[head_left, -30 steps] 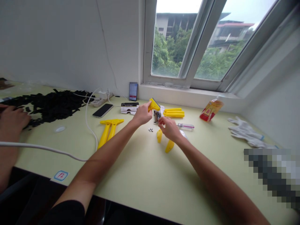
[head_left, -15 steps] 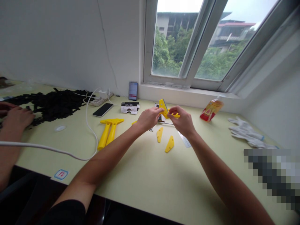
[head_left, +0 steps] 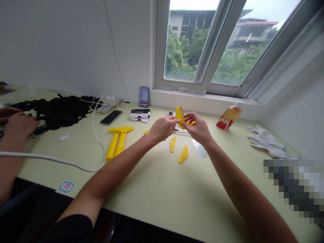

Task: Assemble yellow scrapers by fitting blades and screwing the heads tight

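Between my two hands, above the table, is a yellow scraper [head_left: 179, 116] with its wide head tilted upright and a dark edge on its right side. My left hand [head_left: 163, 128] is closed, pinching the head from the left. My right hand [head_left: 198, 128] has its fingertips closed at the head's lower right edge; part of the yellow handle shows behind them. Below lie two loose yellow plates [head_left: 172, 144] with small holes, and flat metal blades [head_left: 199, 148] near my right wrist. Two more yellow scrapers [head_left: 120, 140] lie side by side left of my left forearm.
A phone [head_left: 111, 117], a small box [head_left: 140, 115] and a propped-up screen [head_left: 144, 97] stand at the back. White cable [head_left: 95, 131] loops across the left. A bottle [head_left: 229, 116] and white gloves [head_left: 268, 141] lie right. Another person's hands [head_left: 20, 125] are at black strips [head_left: 58, 111].
The scraper and both my hands have shifted slightly to the right. The right fingers have moved higher along the head's edge. The view has tilted a little.
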`<action>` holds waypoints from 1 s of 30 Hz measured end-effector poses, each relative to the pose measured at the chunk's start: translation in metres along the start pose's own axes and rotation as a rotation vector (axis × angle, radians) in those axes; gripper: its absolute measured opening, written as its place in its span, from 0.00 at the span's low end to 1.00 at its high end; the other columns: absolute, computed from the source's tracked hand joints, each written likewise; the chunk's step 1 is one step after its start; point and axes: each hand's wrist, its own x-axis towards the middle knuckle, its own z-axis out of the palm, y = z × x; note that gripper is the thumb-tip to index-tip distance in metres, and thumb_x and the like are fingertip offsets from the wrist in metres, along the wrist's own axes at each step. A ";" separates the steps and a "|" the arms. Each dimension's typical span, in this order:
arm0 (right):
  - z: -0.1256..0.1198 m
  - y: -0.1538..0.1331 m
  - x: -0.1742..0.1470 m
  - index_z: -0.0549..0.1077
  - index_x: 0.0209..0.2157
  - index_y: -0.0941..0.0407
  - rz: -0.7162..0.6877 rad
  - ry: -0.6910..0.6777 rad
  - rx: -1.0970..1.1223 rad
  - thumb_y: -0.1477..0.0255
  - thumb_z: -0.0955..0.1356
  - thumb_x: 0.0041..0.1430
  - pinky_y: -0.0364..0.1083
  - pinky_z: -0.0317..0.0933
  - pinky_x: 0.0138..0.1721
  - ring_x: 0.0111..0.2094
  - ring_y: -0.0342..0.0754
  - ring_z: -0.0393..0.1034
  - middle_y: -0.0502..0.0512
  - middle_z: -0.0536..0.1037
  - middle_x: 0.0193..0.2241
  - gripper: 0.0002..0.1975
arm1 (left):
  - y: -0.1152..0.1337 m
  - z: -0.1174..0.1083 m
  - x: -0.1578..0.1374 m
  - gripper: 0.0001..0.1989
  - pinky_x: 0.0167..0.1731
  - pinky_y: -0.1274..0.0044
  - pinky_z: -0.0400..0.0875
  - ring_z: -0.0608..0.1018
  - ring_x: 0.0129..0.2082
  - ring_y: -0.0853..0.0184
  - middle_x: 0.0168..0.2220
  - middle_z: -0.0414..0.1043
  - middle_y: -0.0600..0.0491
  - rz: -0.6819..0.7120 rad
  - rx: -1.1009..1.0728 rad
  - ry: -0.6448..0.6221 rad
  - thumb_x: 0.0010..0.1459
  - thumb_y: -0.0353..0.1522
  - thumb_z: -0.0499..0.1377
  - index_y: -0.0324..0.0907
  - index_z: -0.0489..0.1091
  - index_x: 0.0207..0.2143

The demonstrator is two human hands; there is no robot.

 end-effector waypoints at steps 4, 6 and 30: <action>0.000 0.006 0.004 0.68 0.42 0.55 0.205 -0.085 0.313 0.61 0.75 0.44 0.47 0.66 0.31 0.31 0.47 0.70 0.52 0.74 0.33 0.25 | -0.002 0.001 0.000 0.13 0.40 0.75 0.73 0.79 0.41 0.66 0.44 0.77 0.48 0.084 0.111 -0.003 0.58 0.25 0.58 0.44 0.76 0.44; -0.001 0.007 0.005 0.67 0.43 0.55 0.276 -0.137 0.443 0.61 0.76 0.41 0.46 0.65 0.31 0.31 0.47 0.71 0.52 0.74 0.33 0.28 | -0.004 0.002 0.000 0.14 0.41 0.74 0.74 0.79 0.41 0.66 0.45 0.77 0.48 0.126 0.162 0.001 0.59 0.25 0.57 0.44 0.75 0.46; -0.014 0.001 0.003 0.68 0.41 0.55 0.464 -0.305 0.431 0.75 0.71 0.50 0.42 0.64 0.27 0.22 0.40 0.66 0.47 0.73 0.23 0.15 | -0.009 -0.002 -0.002 0.18 0.40 0.72 0.73 0.78 0.40 0.64 0.53 0.67 0.49 0.100 0.324 -0.078 0.59 0.26 0.57 0.48 0.69 0.51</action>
